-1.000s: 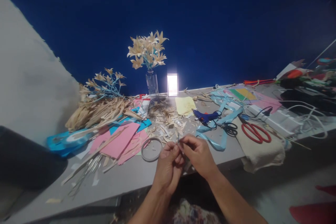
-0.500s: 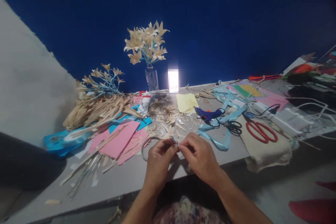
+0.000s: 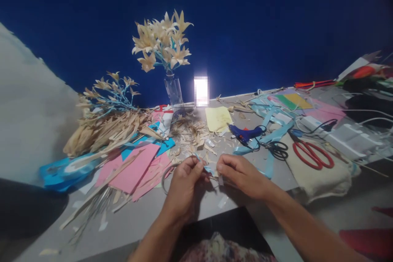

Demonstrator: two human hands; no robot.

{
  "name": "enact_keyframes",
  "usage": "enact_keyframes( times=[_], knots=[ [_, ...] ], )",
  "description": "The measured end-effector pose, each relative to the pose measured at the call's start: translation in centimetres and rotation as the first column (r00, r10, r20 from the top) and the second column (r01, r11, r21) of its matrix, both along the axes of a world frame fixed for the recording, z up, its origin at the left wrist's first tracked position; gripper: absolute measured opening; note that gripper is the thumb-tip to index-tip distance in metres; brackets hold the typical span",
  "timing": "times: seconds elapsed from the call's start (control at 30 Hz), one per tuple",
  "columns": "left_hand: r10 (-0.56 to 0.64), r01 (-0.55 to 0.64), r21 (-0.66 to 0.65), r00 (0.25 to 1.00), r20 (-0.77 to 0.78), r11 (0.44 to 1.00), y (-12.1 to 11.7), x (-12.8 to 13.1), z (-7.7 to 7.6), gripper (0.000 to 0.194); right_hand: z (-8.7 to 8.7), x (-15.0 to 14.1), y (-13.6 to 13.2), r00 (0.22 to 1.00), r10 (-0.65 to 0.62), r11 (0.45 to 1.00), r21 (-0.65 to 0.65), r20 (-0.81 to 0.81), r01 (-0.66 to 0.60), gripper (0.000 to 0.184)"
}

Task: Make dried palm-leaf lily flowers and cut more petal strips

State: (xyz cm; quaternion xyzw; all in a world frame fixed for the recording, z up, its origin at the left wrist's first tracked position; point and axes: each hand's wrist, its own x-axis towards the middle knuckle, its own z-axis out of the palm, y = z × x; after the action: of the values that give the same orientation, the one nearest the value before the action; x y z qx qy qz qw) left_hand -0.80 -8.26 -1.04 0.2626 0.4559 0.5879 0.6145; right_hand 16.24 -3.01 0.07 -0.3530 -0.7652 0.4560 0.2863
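Note:
Near the table's front edge, my left hand is closed in a pinch on a thin light-blue strip, whose ends stick out past the fingertips. My right hand is just to its right, thumb and forefinger pressed together. Below those right fingertips hangs a small pale strip; whether it is tape or paper I cannot tell. Beside my left hand, and partly hidden by it, lies a grey ring. Dry husk scraps are scattered just beyond both hands.
A glass vase of husk flowers stands at the back beside a bright light. Pink paper and husks lie left. Rightward are a blue glue gun, black scissors, red-handled scissors and a power strip.
My hands were together at the fingertips; now the right hand has drawn away to the right, showing the blue strip and a pale strip. The view has shifted slightly.

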Motion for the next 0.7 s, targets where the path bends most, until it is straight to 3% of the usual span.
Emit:
enact_keyframes(
  times=[0.07,0.17,0.33,0.43,0.53,0.7],
  knots=[
    [-0.001,0.001,-0.014,1.0,-0.004,1.0,0.7,-0.8,1.1,0.03,0.3,1.5,1.7,0.995,-0.074,0.989,0.135,0.073,0.064,0.039],
    [-0.012,0.011,-0.008,0.997,-0.074,1.0,1.9,-2.1,2.3,0.032,0.5,4.3,5.0,0.96,-0.237,0.929,0.326,0.153,0.177,0.045],
    [-0.004,0.004,-0.002,0.982,-0.189,1.0,3.8,-2.7,3.1,0.037,-0.4,8.1,9.4,0.874,-0.375,0.805,0.576,0.308,0.142,0.033],
    [-0.032,0.03,-0.017,0.986,-0.166,0.999,5.0,-2.2,3.4,0.041,-1.0,9.0,10.5,0.791,-0.428,0.796,0.597,0.436,0.101,0.026],
    [-0.043,0.039,-0.028,0.986,-0.162,0.999,6.4,-1.9,3.6,0.042,-0.9,9.2,10.9,0.753,-0.363,0.811,0.584,0.549,-0.035,0.021],
    [0.028,-0.031,-0.022,0.991,-0.131,0.999,8.4,-1.9,3.4,0.039,-0.7,9.2,11.6,0.637,-0.297,0.808,0.543,0.711,-0.229,0.032]
  ],
)
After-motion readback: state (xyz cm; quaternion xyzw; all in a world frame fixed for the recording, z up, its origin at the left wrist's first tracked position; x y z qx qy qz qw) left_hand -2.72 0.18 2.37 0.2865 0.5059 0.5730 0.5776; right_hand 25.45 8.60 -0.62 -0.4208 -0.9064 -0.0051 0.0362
